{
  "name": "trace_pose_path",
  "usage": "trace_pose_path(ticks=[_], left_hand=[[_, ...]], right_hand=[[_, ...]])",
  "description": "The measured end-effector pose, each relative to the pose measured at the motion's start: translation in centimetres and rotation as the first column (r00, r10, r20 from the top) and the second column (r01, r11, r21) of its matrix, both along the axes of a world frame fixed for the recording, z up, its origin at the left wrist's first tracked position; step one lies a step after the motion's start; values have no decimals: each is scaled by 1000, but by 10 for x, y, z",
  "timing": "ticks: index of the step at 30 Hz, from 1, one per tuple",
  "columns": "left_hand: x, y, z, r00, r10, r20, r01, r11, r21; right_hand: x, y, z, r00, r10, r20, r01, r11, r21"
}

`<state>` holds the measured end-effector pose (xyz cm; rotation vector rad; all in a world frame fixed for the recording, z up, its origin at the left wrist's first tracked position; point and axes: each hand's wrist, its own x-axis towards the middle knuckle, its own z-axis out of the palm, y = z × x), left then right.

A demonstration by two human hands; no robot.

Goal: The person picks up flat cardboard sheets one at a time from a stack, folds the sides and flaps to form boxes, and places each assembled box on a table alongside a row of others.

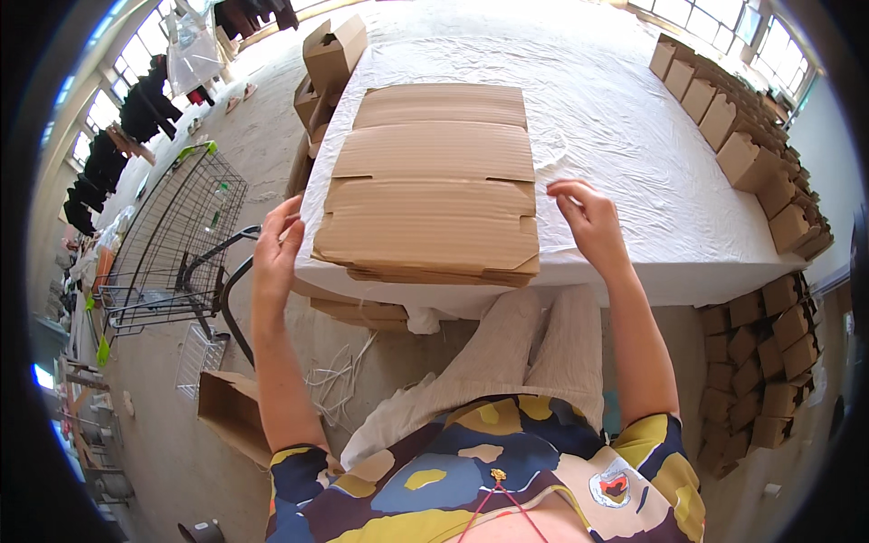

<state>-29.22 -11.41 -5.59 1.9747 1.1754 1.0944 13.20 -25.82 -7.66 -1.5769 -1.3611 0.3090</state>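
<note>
Patterned shirt lowest; left hand and right hand flank the flat box stack between them, fingers loosely spread, gripping nothing. Best lift only the top sheet by opposite edges.

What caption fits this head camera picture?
Two bare hands, left hand and right hand, reach either side of flat cardboard box blanks on a white-covered table.

2 bare hands show, the left hand and the right hand. 1 stack of flat cardboard blanks lies on 1 white-covered table. 1 wire cart stands at the left. The folded boxes along the right edge are too many to count exactly.
</note>
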Motion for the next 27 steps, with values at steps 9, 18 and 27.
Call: trace_pose_path(ticks=[9, 18, 27], left_hand=[[92, -91, 26, 996, 78, -48, -22, 710, 704], [157, -163, -36, 963, -126, -237, 265, 588, 764], [173, -147, -109, 875, -235, 423, 450, 717, -532]], right_hand=[[49, 95, -39, 884, 8, 467, 124, 960, -252], [39, 101, -43, 867, 147, 476, 74, 907, -415], [31, -10, -38, 914, 137, 381, 1, 941, -340]])
